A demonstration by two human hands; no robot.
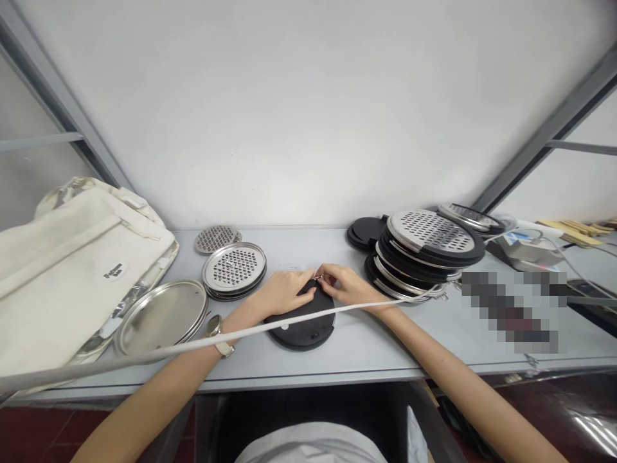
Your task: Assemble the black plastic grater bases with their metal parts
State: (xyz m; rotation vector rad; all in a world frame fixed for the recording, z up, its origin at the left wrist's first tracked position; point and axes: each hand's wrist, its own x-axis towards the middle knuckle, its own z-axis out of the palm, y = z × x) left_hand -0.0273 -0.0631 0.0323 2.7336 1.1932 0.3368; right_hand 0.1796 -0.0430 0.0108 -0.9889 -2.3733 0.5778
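A round black disc lies on the table in front of me, with a small pale spot on its left part. Over its far edge, my left hand and my right hand meet at a small shiny metal piece. Fingers of both hands pinch this piece, whose exact shape is too small to make out. A watch is on my left wrist. Part of the disc is hidden under my hands.
Perforated metal discs and plain metal plates lie left, beside a cream bag. A stack of black and perforated discs stands right. A white cable crosses the view in front.
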